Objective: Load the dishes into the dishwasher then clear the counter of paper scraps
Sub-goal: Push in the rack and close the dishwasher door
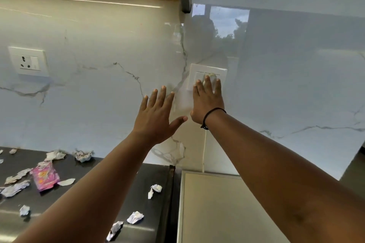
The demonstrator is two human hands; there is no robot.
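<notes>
Both hands reach to the marble wall, fingers straight: the right hand point(207, 102) presses the switch plate point(207, 77), the left hand point(156, 118) hovers beside it. About twelve paper scraps point(135, 217) and one pink wrapper point(45, 177) lie scattered on the dark counter point(83, 173) below.

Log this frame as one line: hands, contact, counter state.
right hand: straight fingers on wall switch plate | left hand: open, holding nothing | paper scraps still on counter
</notes>
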